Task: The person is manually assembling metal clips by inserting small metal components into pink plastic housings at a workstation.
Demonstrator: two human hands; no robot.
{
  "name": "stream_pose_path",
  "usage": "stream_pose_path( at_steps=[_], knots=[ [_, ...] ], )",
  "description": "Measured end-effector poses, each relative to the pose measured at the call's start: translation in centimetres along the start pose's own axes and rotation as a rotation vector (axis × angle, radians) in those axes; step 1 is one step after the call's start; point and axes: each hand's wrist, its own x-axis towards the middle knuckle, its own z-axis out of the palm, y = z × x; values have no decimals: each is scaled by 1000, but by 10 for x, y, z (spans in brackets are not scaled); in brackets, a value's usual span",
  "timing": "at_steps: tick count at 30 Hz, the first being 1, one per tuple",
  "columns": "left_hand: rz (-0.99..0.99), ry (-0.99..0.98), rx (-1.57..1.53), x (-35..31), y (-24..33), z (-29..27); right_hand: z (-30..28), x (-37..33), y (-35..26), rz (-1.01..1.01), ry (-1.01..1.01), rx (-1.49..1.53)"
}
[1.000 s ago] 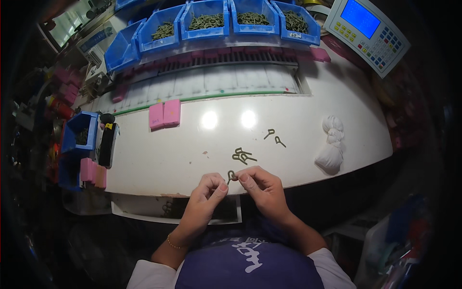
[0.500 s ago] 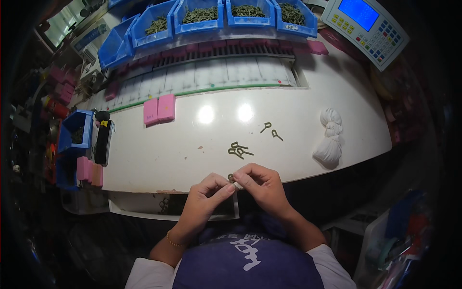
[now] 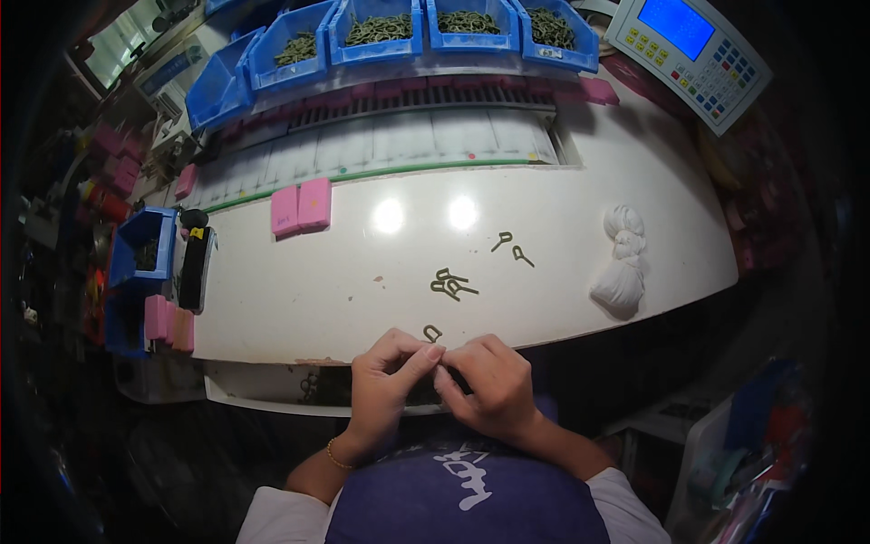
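Over the front edge of the white table, my left hand (image 3: 391,367) pinches a small olive-green looped piece (image 3: 432,333) between thumb and forefinger. Its loop sticks up beyond the fingertips. My right hand (image 3: 494,376) meets the left at the fingertips, its own fingers closed on the lower end of the piece, which the fingers hide. Just ahead lies a small cluster of similar green looped pieces (image 3: 451,285), each with a straight tail. Farther right are two single ones, a looped piece (image 3: 503,239) and another looped piece (image 3: 521,255).
A white belt (image 3: 362,145) with a green edge runs behind the table. Blue bins (image 3: 376,50) stand above it, several filled with green pieces. Pink blocks (image 3: 300,208), a knotted white cloth bag (image 3: 623,263), a keypad device (image 3: 693,54) and an open drawer (image 3: 272,394) surround the work area.
Both hands have drawn slightly toward me, and my right fingers have slid down, uncovering the piece's loop. Marks and a pink block on the belt have shifted left.
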Motion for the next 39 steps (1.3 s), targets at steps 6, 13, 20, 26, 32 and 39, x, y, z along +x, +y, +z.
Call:
stream_pose_path(
  at_steps=[6, 13, 20, 26, 32, 39],
  knots=[
    [156, 36, 80, -1, -11, -4, 4, -7, -2, -47, -22, -80],
    [74, 53, 100, 8, -6, -10, 12, -24, 3, 364, -317, 473],
    [440, 175, 894, 38, -14, -27, -4, 5, 28, 200, -13, -182],
    [543, 264, 1119, 47, -13, -16, -6, 16, 68, 285, -114, -199],
    [292, 44, 592, 31, -21, -9, 3, 7, 62, 286, -74, -261],
    [-130, -51, -34, 25, -15, 16, 2, -2, 29, 89, 29, -262]
  ],
)
